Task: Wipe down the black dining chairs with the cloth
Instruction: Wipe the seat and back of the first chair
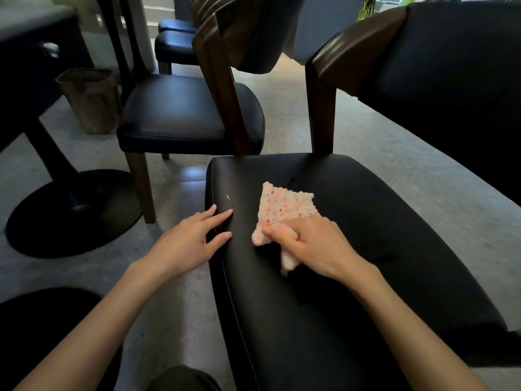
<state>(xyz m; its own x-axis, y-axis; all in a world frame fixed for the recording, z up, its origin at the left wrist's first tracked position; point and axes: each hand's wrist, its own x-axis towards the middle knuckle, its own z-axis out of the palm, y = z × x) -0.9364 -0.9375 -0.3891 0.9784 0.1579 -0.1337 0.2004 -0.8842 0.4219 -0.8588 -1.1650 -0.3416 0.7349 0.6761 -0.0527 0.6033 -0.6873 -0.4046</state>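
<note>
A black padded chair seat [366, 277] fills the lower right of the head view, its backrest [439, 60] rising at the upper right. A pink and white speckled cloth [284, 206] lies on the seat. My right hand [310, 246] grips the cloth's near end with curled fingers, and the far end spreads flat on the seat. My left hand [191, 238] rests with straight fingers on the seat's left edge. A second black chair [180, 114] stands behind to the left.
A round black table base [70, 210] sits on the grey floor at the left. A brown woven bin [90, 100] stands beside the second chair. Two more black seats [174, 38] show at the back. A dark cabinet [33, 52] is at the far left.
</note>
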